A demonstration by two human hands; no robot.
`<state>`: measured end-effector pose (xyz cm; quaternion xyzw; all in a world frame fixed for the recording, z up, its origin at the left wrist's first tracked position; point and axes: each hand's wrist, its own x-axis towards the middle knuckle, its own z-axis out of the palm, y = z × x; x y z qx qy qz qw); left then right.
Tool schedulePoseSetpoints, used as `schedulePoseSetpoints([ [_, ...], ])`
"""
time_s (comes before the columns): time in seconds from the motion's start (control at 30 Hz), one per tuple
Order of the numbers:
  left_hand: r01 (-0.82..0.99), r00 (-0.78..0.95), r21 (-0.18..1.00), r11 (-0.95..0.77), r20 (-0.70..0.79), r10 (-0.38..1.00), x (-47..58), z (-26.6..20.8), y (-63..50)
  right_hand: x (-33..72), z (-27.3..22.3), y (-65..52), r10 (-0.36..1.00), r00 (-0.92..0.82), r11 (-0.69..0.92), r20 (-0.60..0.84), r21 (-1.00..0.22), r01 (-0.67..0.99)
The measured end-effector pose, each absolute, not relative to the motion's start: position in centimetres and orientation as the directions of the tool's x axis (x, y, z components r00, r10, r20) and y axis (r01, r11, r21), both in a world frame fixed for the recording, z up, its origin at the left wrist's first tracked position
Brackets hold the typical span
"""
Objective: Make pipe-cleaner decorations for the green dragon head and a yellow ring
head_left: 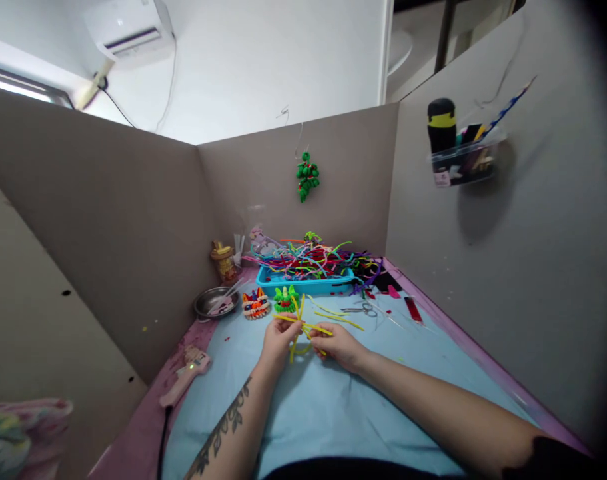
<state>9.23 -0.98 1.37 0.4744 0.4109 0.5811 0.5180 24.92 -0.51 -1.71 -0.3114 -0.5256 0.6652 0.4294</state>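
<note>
Several yellow pipe cleaners (302, 311) cross one another between my hands, just above the blue cloth. My left hand (282, 335) pinches them near the crossing, with thumb and fingers closed. To its right, my right hand (336, 344) is closed on yellow stems of the same bunch, its fingertips partly hidden. Loose yellow pipe cleaners lie on the cloth just beyond my right hand. Behind my left hand sit a green animal head (286, 299) and an orange and white one (256, 304), both made of fuzzy stems.
A blue tray (303, 287) heaped with colourful pipe cleaners stands at the back. Scissors (367, 309) lie to the right. On the left are a metal bowl (201, 305) and a pink glue gun (187, 377) with a cord. Grey partitions enclose the table on three sides.
</note>
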Motion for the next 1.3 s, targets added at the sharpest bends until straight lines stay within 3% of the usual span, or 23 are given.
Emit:
schedulePoseSetpoints([
  [0.2, -0.183, 0.005, 0.98, -0.077, 0.079, 0.997, 9.2, 1.5, -1.0, 24.7, -2.0, -0.3, 0.902, -0.423, -0.047, 0.083, -0.956, -0.289],
  [0.6, -0.135, 0.05, 0.989, -0.065, 0.073, 0.996, 9.2, 1.2, -1.1, 24.7, -1.6, -0.4, 0.914, -0.404, -0.066, 0.046, -0.964, -0.258],
  [0.8, -0.195, 0.017, 0.974, -0.112, 0.117, 0.993, 9.0, 1.1, -0.8, 25.2, -1.0, -0.4, 0.858, -0.513, -0.195, -0.02, -0.937, -0.291],
  [1.03, -0.19, 0.136, 0.979, -0.069, 0.095, 0.986, 9.5, 1.4, -1.5, 25.8, -0.6, -0.1, 0.898, -0.438, -0.229, -0.039, -0.891, -0.391],
  [1.17, -0.17, 0.209, 0.983, -0.072, 0.107, 0.972, 10.0, 0.7, -1.5, 25.8, -0.6, -0.1, 0.875, -0.484, -0.147, 0.006, -0.95, -0.276],
  [1.3, -0.084, 0.207, 0.99, -0.116, 0.131, 0.969, 10.0, 0.2, -1.2, 25.7, -0.6, -0.1, 0.923, -0.384, -0.03, 0.023, -0.991, -0.132],
])
